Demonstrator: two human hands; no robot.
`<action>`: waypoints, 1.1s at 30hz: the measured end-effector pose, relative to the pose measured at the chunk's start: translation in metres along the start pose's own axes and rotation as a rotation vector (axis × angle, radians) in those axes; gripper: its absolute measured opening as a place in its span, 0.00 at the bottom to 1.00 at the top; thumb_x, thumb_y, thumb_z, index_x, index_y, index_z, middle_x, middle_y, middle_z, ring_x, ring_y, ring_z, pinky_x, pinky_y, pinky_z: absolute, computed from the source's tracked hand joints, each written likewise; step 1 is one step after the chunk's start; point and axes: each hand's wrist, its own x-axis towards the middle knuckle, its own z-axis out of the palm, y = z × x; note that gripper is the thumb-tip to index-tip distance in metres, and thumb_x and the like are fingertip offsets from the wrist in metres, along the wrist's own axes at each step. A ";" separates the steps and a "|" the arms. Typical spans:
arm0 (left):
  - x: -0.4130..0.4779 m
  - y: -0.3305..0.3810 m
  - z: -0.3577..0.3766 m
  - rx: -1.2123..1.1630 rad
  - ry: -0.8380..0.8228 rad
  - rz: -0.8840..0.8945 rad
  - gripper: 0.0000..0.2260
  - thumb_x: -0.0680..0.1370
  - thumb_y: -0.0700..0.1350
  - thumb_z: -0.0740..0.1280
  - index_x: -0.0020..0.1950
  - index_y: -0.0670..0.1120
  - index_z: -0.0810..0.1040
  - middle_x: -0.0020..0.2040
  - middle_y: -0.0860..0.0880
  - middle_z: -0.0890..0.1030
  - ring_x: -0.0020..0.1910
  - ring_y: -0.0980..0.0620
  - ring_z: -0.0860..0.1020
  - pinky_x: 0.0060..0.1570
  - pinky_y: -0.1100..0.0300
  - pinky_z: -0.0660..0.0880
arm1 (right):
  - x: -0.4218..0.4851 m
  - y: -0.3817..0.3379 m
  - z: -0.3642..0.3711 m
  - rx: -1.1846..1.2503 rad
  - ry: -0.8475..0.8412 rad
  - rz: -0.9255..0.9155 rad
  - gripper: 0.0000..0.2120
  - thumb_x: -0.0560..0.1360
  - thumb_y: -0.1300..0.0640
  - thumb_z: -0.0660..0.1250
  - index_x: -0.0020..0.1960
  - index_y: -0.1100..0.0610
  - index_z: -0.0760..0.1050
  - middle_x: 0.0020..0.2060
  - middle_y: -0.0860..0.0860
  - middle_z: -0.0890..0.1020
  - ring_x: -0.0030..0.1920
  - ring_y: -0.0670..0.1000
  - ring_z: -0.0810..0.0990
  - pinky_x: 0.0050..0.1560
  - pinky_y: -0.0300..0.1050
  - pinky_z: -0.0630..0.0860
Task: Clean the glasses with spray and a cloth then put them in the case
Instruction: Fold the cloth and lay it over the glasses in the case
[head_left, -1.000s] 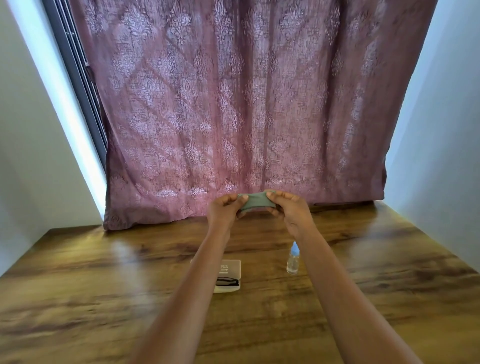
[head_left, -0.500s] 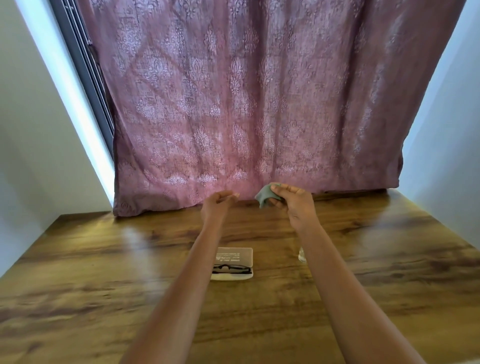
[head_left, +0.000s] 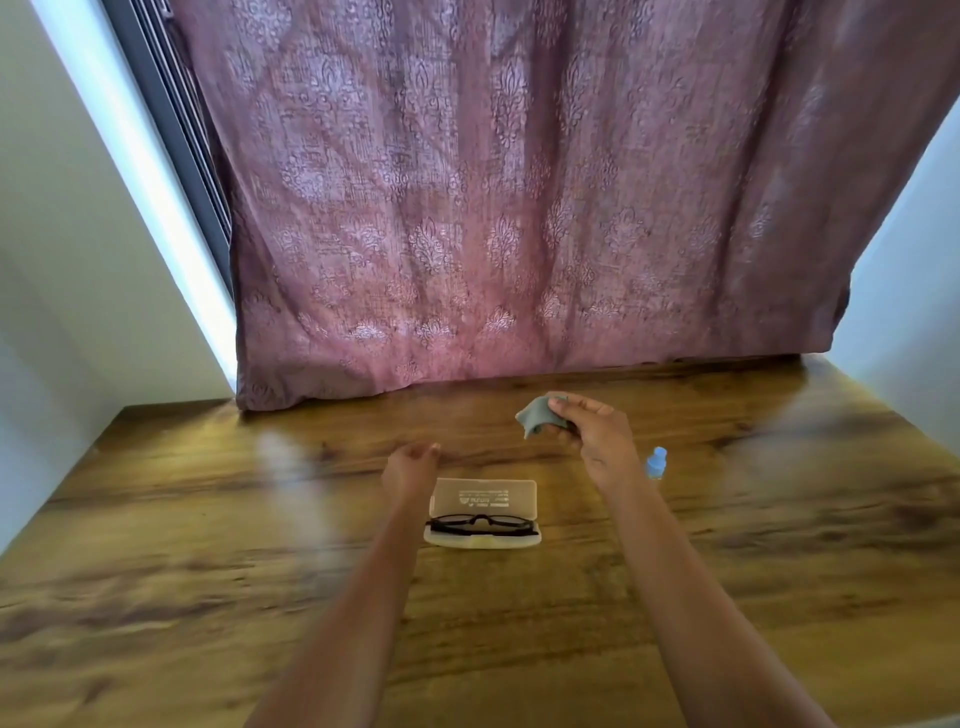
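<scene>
The left hand (head_left: 410, 467) hovers over the tabletop (head_left: 197, 530) at about 10 o'clock from the case (head_left: 485, 493). Its fingers are loosely bent and nothing shows in them. The case lies with its lid thrown back, and the glasses (head_left: 483, 525) rest in its near half. At 1 o'clock from the case the cloth (head_left: 532, 418) hangs bunched, pinched between the thumb and fingers of the right hand (head_left: 597, 441). The spray bottle (head_left: 655, 462) stands at 2 o'clock from the case, just beyond that wrist.

The glasses are in the case, but the lid is open and the cloth is in hand. I judge that either wiping has not begun or only closing up is left; nothing here settles which. No droplets or smears can be made out on the lenses. The bottle's lower part is hidden behind the right wrist, the left hand's fingertips are blurred, and the print inside the lid is unreadable.
</scene>
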 end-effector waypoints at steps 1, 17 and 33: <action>0.000 -0.004 -0.001 0.026 0.000 -0.014 0.15 0.77 0.48 0.66 0.60 0.42 0.78 0.57 0.44 0.80 0.58 0.44 0.76 0.58 0.54 0.72 | 0.000 0.003 0.000 -0.008 0.001 0.007 0.03 0.72 0.69 0.66 0.44 0.65 0.77 0.37 0.55 0.80 0.34 0.46 0.80 0.29 0.32 0.77; 0.010 -0.043 0.001 0.351 -0.141 -0.010 0.11 0.77 0.43 0.66 0.58 0.46 0.80 0.51 0.45 0.83 0.41 0.51 0.78 0.32 0.63 0.72 | 0.004 0.037 -0.009 -0.117 0.136 0.095 0.06 0.70 0.68 0.68 0.47 0.66 0.78 0.36 0.56 0.80 0.36 0.50 0.79 0.34 0.34 0.78; 0.011 -0.051 -0.002 -0.026 -0.121 0.034 0.11 0.74 0.40 0.70 0.56 0.43 0.81 0.51 0.45 0.83 0.50 0.50 0.79 0.51 0.57 0.74 | 0.003 0.103 0.015 -0.528 0.177 0.147 0.04 0.74 0.63 0.67 0.48 0.60 0.76 0.43 0.56 0.80 0.41 0.53 0.80 0.46 0.50 0.80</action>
